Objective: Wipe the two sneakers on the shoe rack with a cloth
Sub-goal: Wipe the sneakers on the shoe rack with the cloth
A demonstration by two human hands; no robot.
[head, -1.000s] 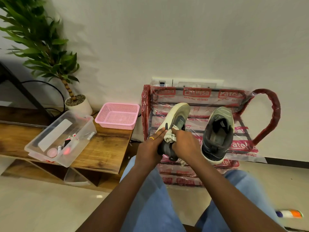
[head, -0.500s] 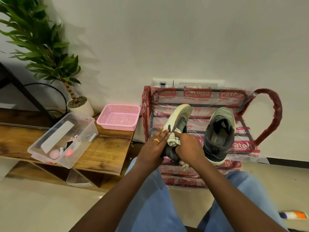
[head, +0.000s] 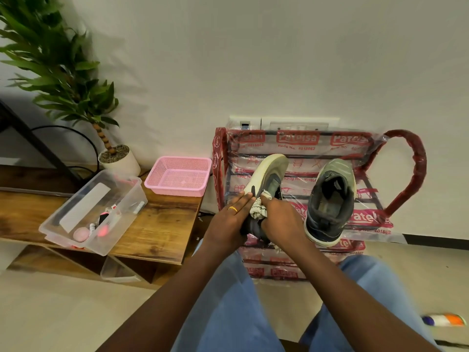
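- Compared with a second ago, the cloth (head: 259, 209) sits a little higher on the held sneaker (head: 268, 179), and the left hand's fingers now lie flatter along its pale sole edge; everything else is where it was.
- The left hand (head: 229, 224), wearing a gold ring, grips the held sneaker from the left at centre frame; the right hand (head: 280, 221) is closed on the cloth, pressing it against the shoe's grey upper.
- Two sneakers: the held one, tilted toe-up, and a second sneaker (head: 331, 201) lying on the shoe rack (head: 406, 174) to its right.
- One pink basket (head: 179, 176), one clear plastic box (head: 101, 207) and one potted plant (head: 63, 80) at left.
- The held sneaker's heel is hidden behind the hands; most of the cloth is buried in the right fist; the small items in the box are hard to make out.
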